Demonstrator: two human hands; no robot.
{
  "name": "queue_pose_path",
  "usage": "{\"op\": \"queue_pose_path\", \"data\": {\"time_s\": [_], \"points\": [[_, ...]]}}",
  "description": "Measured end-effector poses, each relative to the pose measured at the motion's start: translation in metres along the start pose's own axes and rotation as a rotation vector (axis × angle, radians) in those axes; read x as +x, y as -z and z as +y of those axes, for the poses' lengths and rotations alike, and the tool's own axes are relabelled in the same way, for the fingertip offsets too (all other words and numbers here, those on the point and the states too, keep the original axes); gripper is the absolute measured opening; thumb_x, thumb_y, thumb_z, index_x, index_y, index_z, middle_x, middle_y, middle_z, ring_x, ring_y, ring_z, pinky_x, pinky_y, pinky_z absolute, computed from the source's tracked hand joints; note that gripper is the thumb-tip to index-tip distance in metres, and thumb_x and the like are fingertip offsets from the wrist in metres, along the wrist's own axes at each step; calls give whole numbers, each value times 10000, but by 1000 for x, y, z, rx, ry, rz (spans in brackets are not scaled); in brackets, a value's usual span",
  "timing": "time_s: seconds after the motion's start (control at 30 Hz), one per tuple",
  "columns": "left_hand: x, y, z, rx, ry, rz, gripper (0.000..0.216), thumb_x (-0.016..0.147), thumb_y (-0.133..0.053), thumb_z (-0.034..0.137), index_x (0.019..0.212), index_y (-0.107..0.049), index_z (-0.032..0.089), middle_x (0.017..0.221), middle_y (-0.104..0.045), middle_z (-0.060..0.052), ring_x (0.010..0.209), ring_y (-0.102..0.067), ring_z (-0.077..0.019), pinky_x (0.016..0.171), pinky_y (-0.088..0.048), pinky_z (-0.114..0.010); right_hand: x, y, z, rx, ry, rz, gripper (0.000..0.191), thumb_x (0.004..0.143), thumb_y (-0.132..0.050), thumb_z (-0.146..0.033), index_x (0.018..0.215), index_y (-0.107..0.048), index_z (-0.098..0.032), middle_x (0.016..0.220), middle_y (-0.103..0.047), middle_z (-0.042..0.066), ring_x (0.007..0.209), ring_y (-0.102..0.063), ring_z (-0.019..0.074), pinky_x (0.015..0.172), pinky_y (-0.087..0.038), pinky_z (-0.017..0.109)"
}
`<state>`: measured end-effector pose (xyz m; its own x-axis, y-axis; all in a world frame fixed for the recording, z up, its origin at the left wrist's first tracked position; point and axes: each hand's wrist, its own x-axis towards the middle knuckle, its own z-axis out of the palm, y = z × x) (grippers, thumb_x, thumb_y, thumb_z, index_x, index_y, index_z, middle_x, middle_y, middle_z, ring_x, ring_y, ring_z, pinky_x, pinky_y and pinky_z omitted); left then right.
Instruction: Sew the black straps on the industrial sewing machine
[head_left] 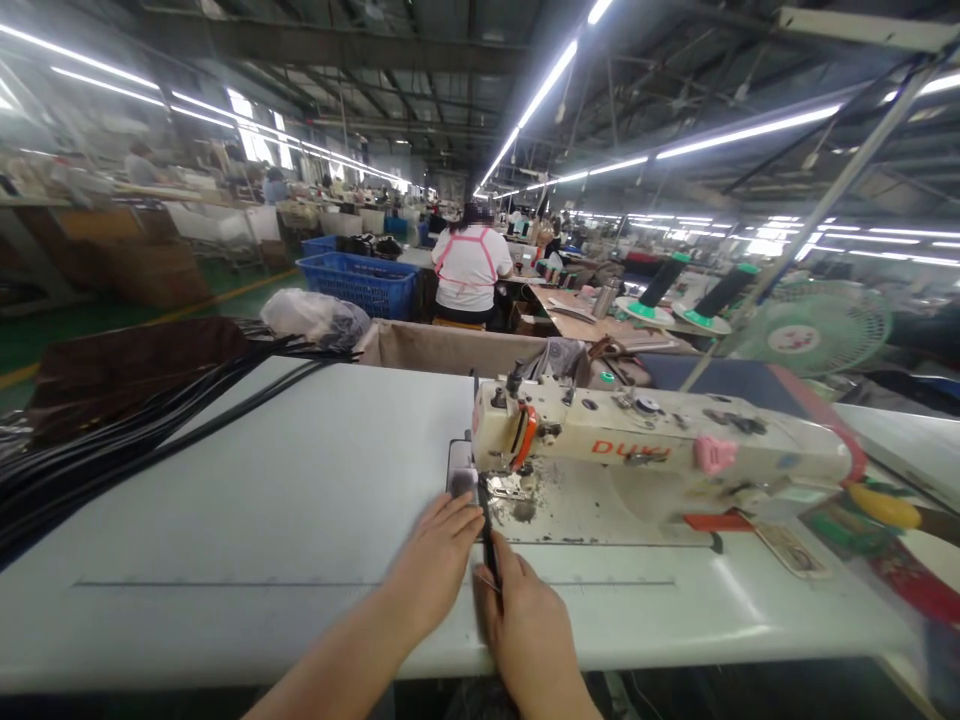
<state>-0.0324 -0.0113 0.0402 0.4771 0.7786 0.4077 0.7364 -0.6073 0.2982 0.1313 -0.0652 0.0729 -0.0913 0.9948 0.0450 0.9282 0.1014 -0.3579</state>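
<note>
Strip [489, 548] black, narrow; right fingers [510, 562] pinched on it, left fingers [456, 518] outstretched, flat, at its edge.

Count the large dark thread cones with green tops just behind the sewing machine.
2: the left cone and the right cone, side by side beyond the sewing machine. Others may be hidden.

Cream sewing machine [667, 415] on my screen, bright orange lettering [632, 450], black strip [488, 525], whitish tabletop [322, 470], and I'm catching a blue crate [367, 287], pink straps [471, 240] over a white shirt [461, 292], pale green fan [802, 338], black thread cones [663, 282]
</note>
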Motion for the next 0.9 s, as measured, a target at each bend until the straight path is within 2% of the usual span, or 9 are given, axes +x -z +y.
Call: {"op": "queue_pose_path", "data": {"time_s": [0.1,0.23,0.33,0.47,0.7,0.8,0.9], "points": [[-5,-2,2,63,-54,40,468,943,-475,54,1357,-651,185,1421,-686,-51,1392,-582,-235,1232,-421,-466,1,2,11,266,-12,57,407,1041,-441,-336,1384,-620,-209,1212,-773,115,1024,-761,258,845,-554,320],[-6,-2,6,173,-30,76,412,1016,-511,211,1413,-599,145,1498,-621,-84,1414,-561,-254,1197,-465,-463,5,11,18,573,-67,71,316,995,-502,-400,1129,-724,-220,954,-794,58,833,-732,219,772,-534,289],[-5,-3,8,241,-42,61,514,1023,-555,342,1471,-532,93,1565,-543,-134,1473,-492,-292,1205,-457,-483,5,14,19,675,-68,100,261,955,-546,-398,983,-738,-225,774,-746,19,686,-660,192,682,-497,269],[-6,-3,7,282,-54,43,548,1033,-536,388,1493,-507,91,1584,-519,-134,1489,-471,-296,1213,-446,-481,5,12,20,718,-68,120,243,937,-558,-397,883,-725,-229,704,-695,1,635,-596,174,624,-449,254],[-4,-5,8,253,-35,59,472,1041,-518,327,1453,-554,101,1551,-562,-125,1456,-514,-269,1213,-442,-465,5,6,23,706,-40,147,265,935,-552,-418,856,-720,-229,656,-657,-10,590,-546,159,585,-417,248],[-6,-7,6,213,-40,65,416,1025,-486,198,1426,-583,137,1511,-609,-89,1419,-553,-237,1219,-430,-442,5,8,22,713,-40,135,251,932,-561,-407,857,-719,-227,678,-673,-6,599,-556,158,587,-421,246],[-9,-9,4,184,-44,67,479,969,-464,74,1422,-588,170,1498,-626,-56,1402,-568,-212,1228,-411,-426,4,8,23,716,-42,131,249,936,-559,-406,866,-719,-229,685,-678,-5,606,-560,159,593,-425,245]]}}
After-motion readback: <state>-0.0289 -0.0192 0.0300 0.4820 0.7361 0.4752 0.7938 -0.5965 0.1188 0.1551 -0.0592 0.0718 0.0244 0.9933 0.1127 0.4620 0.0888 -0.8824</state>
